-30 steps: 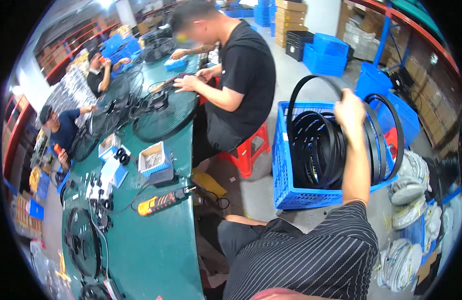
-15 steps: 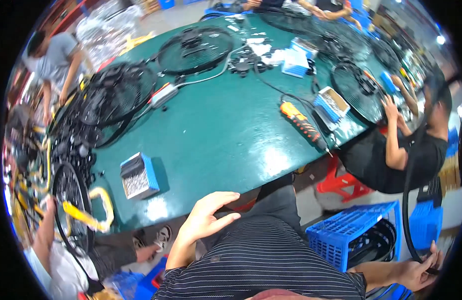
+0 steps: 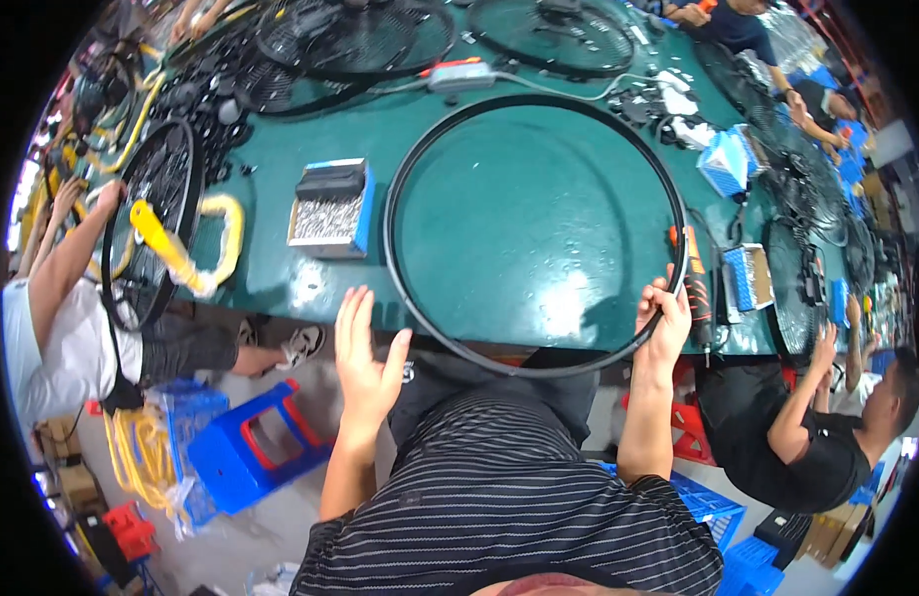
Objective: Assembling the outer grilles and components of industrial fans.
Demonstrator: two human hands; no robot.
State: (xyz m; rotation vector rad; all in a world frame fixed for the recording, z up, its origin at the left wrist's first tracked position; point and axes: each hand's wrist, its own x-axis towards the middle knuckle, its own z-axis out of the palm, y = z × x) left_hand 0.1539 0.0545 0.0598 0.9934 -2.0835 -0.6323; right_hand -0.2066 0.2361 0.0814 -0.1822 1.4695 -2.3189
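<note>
A large black hoop (image 3: 391, 223) hangs tilted over the near part of the green table. Its lower right side is gripped by my right hand (image 3: 663, 328), with the fingers curled around the rim. My left hand (image 3: 367, 358) is raised just left of the hoop's lower rim, fingers stretched out and thumb apart, holding nothing. Beyond it on the table stands a blue and white box of small metal fasteners (image 3: 327, 211), with a dark block across its top. An orange and black electric screwdriver (image 3: 696, 288) lies by the hoop's right side, partly covered by the rim.
Black fan grilles (image 3: 355, 40) lie along the far edge. A white power strip (image 3: 461, 74) with a grey cable is behind the hoop. Another fastener box (image 3: 748, 278) stands at right. Co-workers are at both sides; a blue stool (image 3: 256, 447) is at lower left.
My right hand has come up from the blue crate at the lower right, bringing the black hoop over the table. My left hand stays open. The view has swung to the right.
</note>
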